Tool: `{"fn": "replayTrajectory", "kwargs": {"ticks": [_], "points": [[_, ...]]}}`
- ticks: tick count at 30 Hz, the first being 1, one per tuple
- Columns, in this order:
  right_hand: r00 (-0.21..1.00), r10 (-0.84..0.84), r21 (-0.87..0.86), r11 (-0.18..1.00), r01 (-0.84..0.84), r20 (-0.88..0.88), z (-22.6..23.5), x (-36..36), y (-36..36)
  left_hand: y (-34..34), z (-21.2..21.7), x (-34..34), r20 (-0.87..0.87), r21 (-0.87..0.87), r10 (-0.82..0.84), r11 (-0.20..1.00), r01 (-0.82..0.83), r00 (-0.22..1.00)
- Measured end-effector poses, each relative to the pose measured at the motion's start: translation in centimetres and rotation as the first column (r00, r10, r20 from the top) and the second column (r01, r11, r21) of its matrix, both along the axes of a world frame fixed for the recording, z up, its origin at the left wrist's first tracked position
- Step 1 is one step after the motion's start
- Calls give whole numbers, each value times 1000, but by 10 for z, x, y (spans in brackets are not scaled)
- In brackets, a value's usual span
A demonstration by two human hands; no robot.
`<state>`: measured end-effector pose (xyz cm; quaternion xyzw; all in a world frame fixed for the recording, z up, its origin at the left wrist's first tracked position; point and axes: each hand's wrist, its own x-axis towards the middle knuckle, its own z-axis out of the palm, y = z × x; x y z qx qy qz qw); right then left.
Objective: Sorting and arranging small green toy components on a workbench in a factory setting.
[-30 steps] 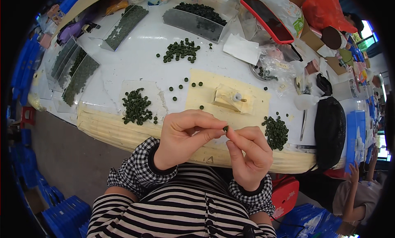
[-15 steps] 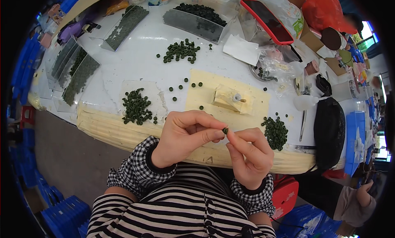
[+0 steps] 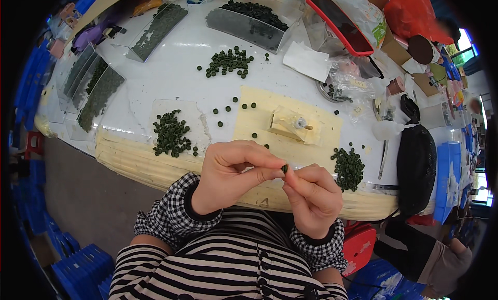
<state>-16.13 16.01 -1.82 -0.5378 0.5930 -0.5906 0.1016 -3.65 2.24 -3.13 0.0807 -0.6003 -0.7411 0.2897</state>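
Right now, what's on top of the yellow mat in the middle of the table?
On the yellow mat: a small cream block fixture with a peg, plus a few loose green discs. Its near edge is covered by both hands, so anything lying there is hidden.

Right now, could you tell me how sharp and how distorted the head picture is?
Head view: strong fisheye, the table edge bows and corners go black; even daylight, soft shadows; both hands, left hand and right hand, and the small green ring are sharp; far right rim blurs.

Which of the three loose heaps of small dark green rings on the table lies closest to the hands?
The heap of dark green rings by the right hand, at the table's near edge; the other two lie farther left and farther back.
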Motion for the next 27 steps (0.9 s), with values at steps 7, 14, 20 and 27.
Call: {"fn": "replayTrajectory", "kwargs": {"ticks": [7,14,20,27], "points": [[976,-53,-38,998,46,-213,-2,0,-1,1,0,1,21,204,-66,977,61,998],[998,-36,-16,999,35,-49,-2,0,3,2,1,0,4,19,-23,1000,23,1000],[979,-96,-54,995,88,-181,0,-3,-1,4,4,-1,2,112,-39,993,38,999],[977,-82,-52,996,73,-198,0,-5,-1,3,3,0,-6,76,-39,996,39,999]]}}
